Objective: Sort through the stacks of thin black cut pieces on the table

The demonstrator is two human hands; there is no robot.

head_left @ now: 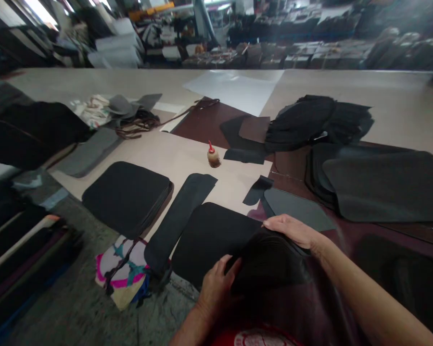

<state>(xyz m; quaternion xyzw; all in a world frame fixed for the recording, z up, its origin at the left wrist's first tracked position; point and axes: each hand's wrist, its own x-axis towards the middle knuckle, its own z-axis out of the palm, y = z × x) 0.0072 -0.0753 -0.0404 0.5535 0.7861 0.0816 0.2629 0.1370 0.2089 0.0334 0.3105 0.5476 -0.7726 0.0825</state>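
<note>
Close to my body is a sagging stack of black leather-like panels [274,264]. My right hand [288,228] is closed on its far edge, thumb and fingers pinching the corner. On the near left side, my left hand [220,278] curls its fingers round the edge of the same stack; part of that hand is in shadow. Just beyond lies a flat black panel [212,235] with rounded corners, which the stack partly overlaps. A long black strip [182,211] rests left of it. A small glue bottle [213,157] with a red nozzle stands upright farther back.
A neat pile of black panels [128,194] lies at the left of the table [144,149]. On the right are more dark panels [386,182] and a black bundle [310,122]. Brown cords [139,124] lie at the back left. A colourful cloth bundle [124,269] is below the table edge.
</note>
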